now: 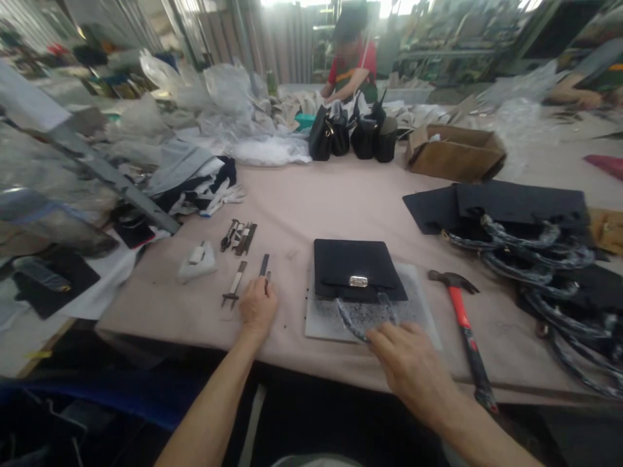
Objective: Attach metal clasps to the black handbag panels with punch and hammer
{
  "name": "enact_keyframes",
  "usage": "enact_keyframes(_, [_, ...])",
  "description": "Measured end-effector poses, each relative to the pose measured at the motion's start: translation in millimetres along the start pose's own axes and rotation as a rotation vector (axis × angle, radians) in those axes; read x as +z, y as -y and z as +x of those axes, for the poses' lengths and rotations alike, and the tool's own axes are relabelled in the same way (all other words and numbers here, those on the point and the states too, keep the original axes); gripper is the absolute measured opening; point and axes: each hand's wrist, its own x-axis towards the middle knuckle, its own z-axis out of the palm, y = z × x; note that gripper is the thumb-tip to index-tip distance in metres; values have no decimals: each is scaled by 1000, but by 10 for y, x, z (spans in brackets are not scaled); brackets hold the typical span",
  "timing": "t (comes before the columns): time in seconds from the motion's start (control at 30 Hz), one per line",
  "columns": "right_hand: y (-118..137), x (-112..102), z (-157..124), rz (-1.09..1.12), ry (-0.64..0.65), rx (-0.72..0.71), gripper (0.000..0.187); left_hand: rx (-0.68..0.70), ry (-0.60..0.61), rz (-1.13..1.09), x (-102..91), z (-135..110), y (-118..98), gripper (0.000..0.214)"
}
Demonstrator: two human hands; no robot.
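A black handbag panel (pixel 357 263) with a silver clasp (pixel 358 281) lies on a grey, speckled board (pixel 327 327). Its plastic-wrapped handle (pixel 351 324) points toward me. My right hand (pixel 406 353) has its fingers closed on the near end of that handle. To the left, my left hand (pixel 259 308) pinches a narrow flat metal tool (pixel 264 264), whose dark end sticks out beyond the fingers; its exact kind is unclear. A similar metal tool with prongs (pixel 236 285) lies just left of that hand.
A claw hammer (pixel 460 311) lies right of the board. Beyond it are stacked black panels (pixel 523 204) with wrapped handles. Several small metal tools (pixel 239 237) and a small plastic bag (pixel 197 261) lie left. Finished-looking black bags (pixel 350 135), a cardboard box (pixel 455 152) and a person (pixel 353 65) are farther back.
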Motion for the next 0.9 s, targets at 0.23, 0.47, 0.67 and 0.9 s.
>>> enact_keyframes(0.23, [433,434,-644,166,-83,52,32,35,-21,42,-65,-23,-18,23])
enact_keyframes(0.47, [327,279,-552,106,92,85,17,37,56,-32,-155,-3,-12,24])
enact_keyframes(0.67, [224,197,-442,138,63,144,24,-47,79,-145,-259,33,29,24])
enact_keyframes(0.9, [-170,349,228,60,-150,144,34,-165,156,-8,-613,394,339,22])
